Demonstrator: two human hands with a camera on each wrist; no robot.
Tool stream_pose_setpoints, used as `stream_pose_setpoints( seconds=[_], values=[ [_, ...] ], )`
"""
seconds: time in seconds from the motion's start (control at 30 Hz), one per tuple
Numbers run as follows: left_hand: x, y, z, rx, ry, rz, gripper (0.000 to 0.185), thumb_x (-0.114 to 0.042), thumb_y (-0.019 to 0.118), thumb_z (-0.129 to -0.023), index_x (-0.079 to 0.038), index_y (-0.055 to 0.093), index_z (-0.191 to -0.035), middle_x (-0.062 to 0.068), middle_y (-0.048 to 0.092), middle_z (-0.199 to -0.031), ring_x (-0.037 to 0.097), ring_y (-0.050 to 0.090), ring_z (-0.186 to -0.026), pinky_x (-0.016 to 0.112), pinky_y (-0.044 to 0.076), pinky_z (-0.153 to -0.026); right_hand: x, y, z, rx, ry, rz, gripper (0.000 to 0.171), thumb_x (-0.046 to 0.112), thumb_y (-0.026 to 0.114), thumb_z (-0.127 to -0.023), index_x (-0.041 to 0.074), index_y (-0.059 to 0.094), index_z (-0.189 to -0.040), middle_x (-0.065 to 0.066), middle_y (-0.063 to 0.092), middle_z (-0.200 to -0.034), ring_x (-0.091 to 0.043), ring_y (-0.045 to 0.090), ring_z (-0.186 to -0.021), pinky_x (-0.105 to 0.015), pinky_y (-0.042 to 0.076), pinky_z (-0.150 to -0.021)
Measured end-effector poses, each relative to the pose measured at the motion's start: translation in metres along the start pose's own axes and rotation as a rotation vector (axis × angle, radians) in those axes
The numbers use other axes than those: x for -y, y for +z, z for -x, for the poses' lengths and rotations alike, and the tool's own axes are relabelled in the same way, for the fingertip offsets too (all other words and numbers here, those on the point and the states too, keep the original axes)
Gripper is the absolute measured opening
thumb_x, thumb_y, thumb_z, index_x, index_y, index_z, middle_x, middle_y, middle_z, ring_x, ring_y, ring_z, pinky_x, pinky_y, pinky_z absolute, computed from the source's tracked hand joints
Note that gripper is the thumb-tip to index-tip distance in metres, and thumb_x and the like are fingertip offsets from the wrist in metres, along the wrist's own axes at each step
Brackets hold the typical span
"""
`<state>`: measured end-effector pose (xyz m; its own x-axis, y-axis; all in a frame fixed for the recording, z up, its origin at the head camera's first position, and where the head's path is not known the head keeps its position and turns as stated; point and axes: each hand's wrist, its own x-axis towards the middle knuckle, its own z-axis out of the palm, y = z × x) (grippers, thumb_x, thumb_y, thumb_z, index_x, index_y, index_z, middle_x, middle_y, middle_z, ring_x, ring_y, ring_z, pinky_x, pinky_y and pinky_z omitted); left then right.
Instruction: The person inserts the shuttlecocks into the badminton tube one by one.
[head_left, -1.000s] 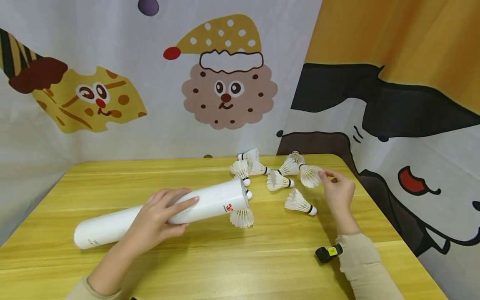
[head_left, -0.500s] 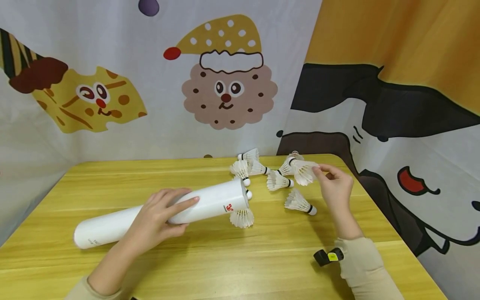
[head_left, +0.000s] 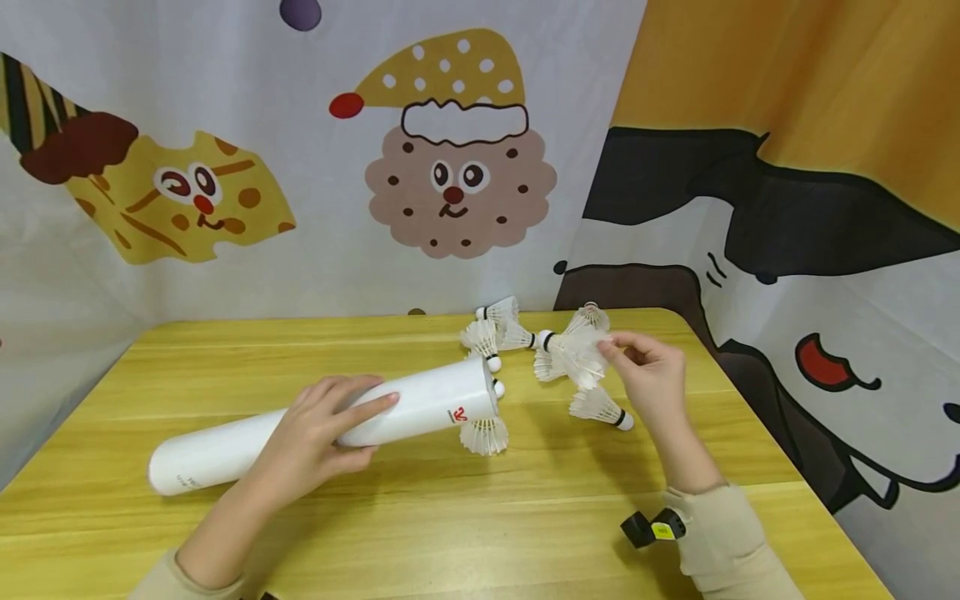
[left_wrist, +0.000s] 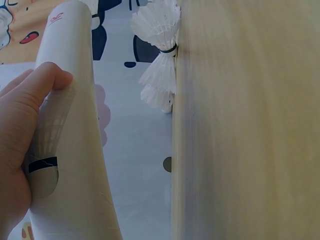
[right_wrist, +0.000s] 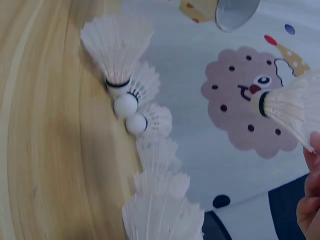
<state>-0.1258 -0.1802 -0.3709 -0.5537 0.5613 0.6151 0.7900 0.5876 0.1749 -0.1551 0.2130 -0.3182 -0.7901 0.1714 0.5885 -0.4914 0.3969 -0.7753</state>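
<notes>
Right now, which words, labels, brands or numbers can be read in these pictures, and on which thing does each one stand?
White tube: a small red logo mark near its open end, with tiny print under it, too small to read.
White tube, closed end: a line of small dark print, too blurred to read.
Black clip at the right sleeve: a yellow label, unreadable.
Nothing else carries text.

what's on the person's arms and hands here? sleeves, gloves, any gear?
Both hands are bare: no gloves, and no rings that I can make out. The left hand and right hand come out of beige long sleeves with ribbed cuffs, clearest on the right sleeve. A small black device with a yellow label sits at the right wrist. The left sleeve shows only at the frame edge.
</notes>
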Motion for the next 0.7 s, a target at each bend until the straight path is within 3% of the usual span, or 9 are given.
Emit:
stream_pose_setpoints(
  seconds=[0.3, 0.53, 0.7],
  values=[
    [0.0, 0.001, 0.001, -0.01, 0.009, 0.005, 0.058, -0.031, 0.069, -0.08, -0.025, 0.057, -0.136, 0.009, 0.054, -0.133, 0.029, 0.051, -0.111, 0.048, 0.039, -0.086, -0.007, 0.011, 0.009, 0.177, 0.045, -0.172, 0.006, -0.018, 0.067, -0.077, -0.017, 0.064, -0.082, -0.003, 0.053, -0.054, -0.004, 0.039, -0.048, -0.019, 0.033, -0.044],
    [-0.001, 0.0, 0.0, -0.006, 0.006, 0.011, 0.058, -0.029, 0.069, -0.079, -0.025, 0.057, -0.136, 0.008, 0.053, -0.134, 0.028, 0.051, -0.111, 0.049, 0.039, -0.086, -0.016, 0.022, 0.018, 0.214, 0.102, -0.226, 0.012, -0.012, 0.069, -0.079, -0.001, 0.073, -0.082, 0.002, 0.058, -0.06, -0.006, 0.043, -0.051, -0.019, 0.037, -0.048],
    [-0.002, 0.0, -0.001, -0.002, 0.006, 0.018, 0.059, -0.028, 0.07, -0.079, -0.025, 0.056, -0.136, 0.007, 0.052, -0.135, 0.027, 0.051, -0.112, 0.048, 0.04, -0.086, -0.014, 0.032, 0.025, 0.212, 0.114, -0.252, 0.009, -0.01, 0.07, -0.08, -0.001, 0.072, -0.082, 0.002, 0.062, -0.066, -0.007, 0.047, -0.055, -0.02, 0.04, -0.05]
  ],
)
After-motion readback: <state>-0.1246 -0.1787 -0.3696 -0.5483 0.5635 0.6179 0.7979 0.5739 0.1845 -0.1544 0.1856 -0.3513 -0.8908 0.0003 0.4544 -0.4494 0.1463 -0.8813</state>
